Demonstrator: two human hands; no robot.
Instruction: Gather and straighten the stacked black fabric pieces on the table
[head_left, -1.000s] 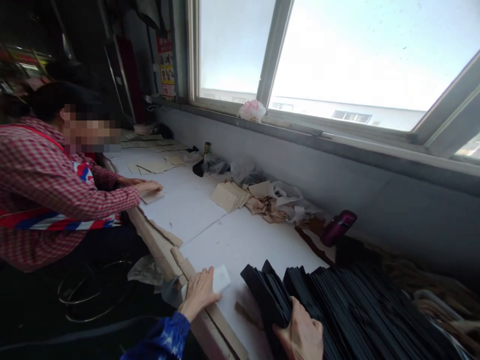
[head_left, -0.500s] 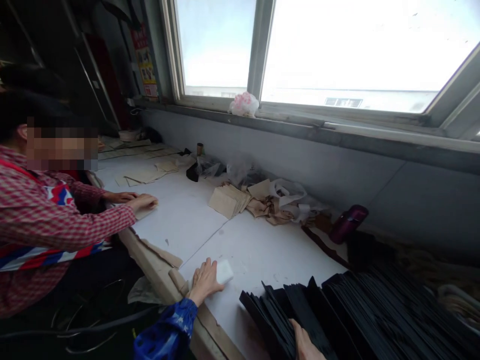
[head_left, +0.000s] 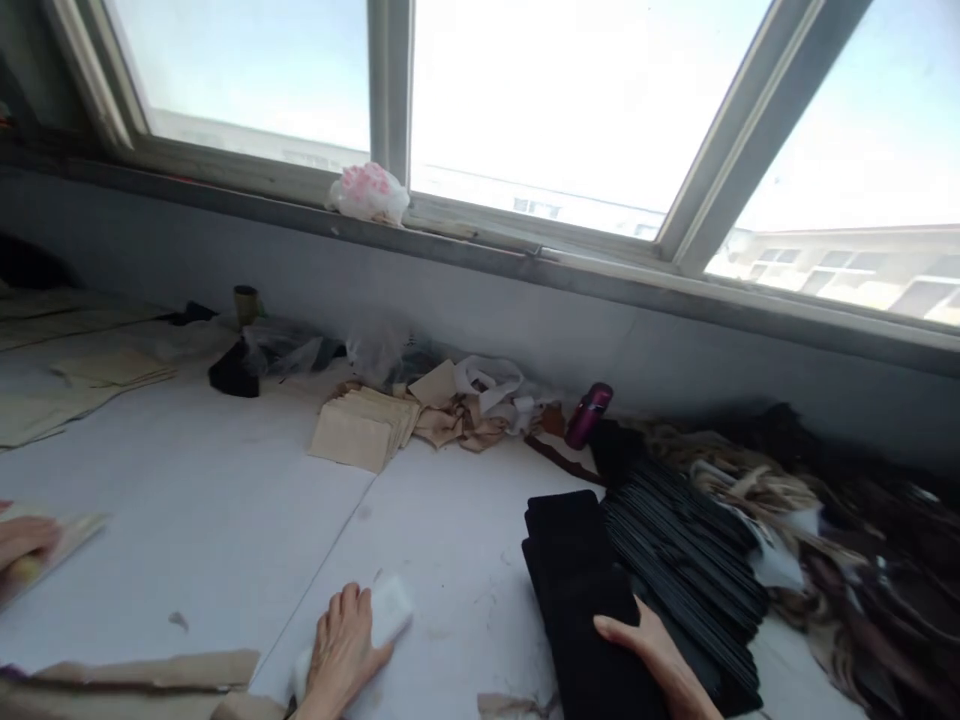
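Head view: two bare hands at a white worktable under a wide window

Left hand [head_left: 341, 655] lies palm down, fingers loosely curled over a small white rectangular block [head_left: 386, 612], pinning rather than lifting it; right hand [head_left: 652, 650] rests open and flat on the near end of a fanned stack of flat black sheets [head_left: 652, 570], seemingly steadying the pile so it does not slide. Beyond the left hand's grip sits a pile of tan paper squares [head_left: 364, 430] among crumpled scraps, and past the black stack a magenta bottle [head_left: 589, 413] lies tipped near the grey wall. Another person's hand [head_left: 22, 540] presses a tan piece far to the left. A pink-and-white bag [head_left: 369, 192] sits on the sill, and the white tabletop [head_left: 225, 510] is scuffed
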